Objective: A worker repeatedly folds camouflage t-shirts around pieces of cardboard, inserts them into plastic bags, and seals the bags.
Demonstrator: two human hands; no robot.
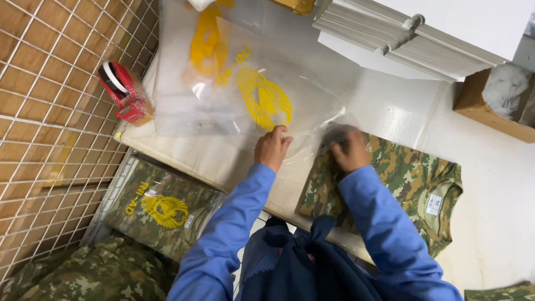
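Observation:
A clear plastic bag (262, 95) with a yellow emblem lies flat on the white table (501, 184). My left hand (272, 147) presses down on its near edge. A folded camouflage shirt (412, 178) lies to the right, its near end under the mouth of the bag. My right hand (350, 149) grips that end of the shirt, partly covered by the blurred plastic. Both sleeves are blue.
A red tape dispenser (123, 90) sits at the table's left corner. More printed bags (200, 50) are stacked behind. A bagged camouflage shirt (161, 209) lies in a wire bin below left. White hangers (401, 39) and a wooden box (490, 100) stand at the back right.

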